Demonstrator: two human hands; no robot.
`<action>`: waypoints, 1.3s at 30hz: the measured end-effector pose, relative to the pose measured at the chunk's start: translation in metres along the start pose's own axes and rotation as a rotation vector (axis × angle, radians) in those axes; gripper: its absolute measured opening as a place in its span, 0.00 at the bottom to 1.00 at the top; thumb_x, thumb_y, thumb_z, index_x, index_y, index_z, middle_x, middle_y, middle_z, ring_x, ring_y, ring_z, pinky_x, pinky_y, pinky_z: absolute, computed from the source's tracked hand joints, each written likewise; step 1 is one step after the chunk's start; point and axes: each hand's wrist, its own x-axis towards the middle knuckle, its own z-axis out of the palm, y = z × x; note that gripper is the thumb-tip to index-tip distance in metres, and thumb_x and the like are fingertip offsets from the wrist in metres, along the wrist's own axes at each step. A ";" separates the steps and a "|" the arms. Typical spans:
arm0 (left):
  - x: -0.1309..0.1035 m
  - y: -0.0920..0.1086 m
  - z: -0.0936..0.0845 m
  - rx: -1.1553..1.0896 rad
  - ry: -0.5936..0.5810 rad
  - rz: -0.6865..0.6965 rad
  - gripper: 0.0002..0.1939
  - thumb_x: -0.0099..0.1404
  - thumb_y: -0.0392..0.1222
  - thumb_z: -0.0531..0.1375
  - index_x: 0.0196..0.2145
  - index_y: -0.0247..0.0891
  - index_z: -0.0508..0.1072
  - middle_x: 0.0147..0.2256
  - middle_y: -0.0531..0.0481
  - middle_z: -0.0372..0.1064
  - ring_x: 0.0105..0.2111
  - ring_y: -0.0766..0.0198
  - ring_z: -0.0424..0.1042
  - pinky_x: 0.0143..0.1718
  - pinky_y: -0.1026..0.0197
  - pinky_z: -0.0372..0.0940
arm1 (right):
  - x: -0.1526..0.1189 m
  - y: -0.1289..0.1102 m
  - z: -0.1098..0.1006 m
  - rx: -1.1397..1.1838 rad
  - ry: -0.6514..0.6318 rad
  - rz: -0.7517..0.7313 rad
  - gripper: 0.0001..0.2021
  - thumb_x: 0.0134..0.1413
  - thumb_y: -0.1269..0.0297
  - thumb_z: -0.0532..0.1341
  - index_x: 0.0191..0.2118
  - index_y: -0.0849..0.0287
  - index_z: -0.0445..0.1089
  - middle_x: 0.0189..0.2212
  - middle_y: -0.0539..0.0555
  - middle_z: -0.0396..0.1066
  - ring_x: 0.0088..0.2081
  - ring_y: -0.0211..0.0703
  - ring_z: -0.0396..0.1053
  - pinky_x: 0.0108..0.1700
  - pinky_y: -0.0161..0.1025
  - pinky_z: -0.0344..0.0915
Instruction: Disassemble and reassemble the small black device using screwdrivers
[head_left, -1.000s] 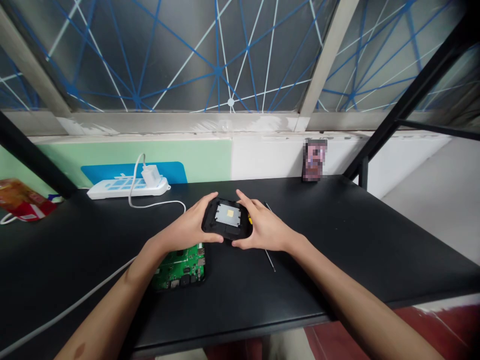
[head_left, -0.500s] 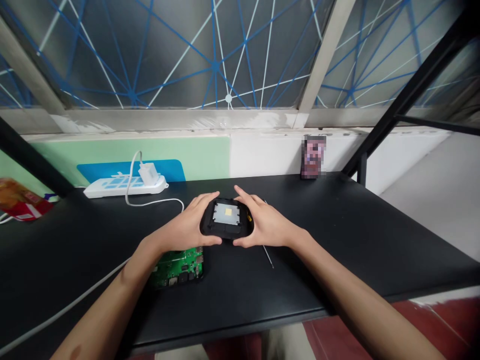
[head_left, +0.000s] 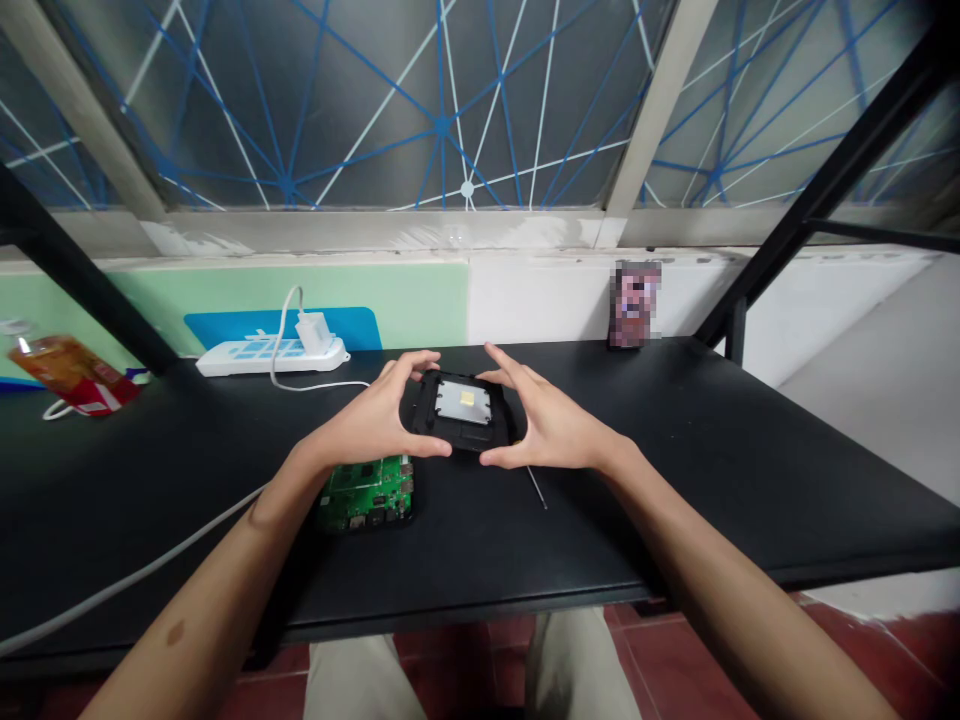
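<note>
A black plastic device cover [head_left: 476, 432] is held a little above the desk, its inner side facing up. On it sits a silver metal plate [head_left: 448, 400] with a small yellowish pad [head_left: 466, 398] in the middle. My left hand [head_left: 382, 420] grips the cover's left end, thumb along the near edge and fingers at the far edge. Around the right end curves my right hand [head_left: 551, 415], its index finger stretched upward. A green circuit board [head_left: 375, 490] in a black base lies below my left hand, partly hidden by it. A thin metal screwdriver shaft [head_left: 537, 487] shows under my right hand.
A white power strip [head_left: 262, 356] with a plugged-in charger [head_left: 313, 333] stands at the back left, and its white cable [head_left: 150, 568] crosses the desk. An orange and red pouch [head_left: 75, 372] lies far left. A phone [head_left: 634, 305] leans against the wall.
The cover has turned slightly and tilts down to the right between my hands. My right hand sits a little farther from the left one. The whole view has shifted somewhat.
</note>
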 end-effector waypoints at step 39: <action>-0.051 0.010 0.048 0.296 -0.168 0.112 0.55 0.48 0.73 0.69 0.63 0.39 0.60 0.55 0.38 0.62 0.58 0.37 0.60 0.60 0.39 0.58 | 0.017 -0.002 0.034 -0.528 0.043 0.427 0.19 0.57 0.55 0.61 0.49 0.62 0.74 0.37 0.66 0.78 0.39 0.61 0.78 0.41 0.54 0.71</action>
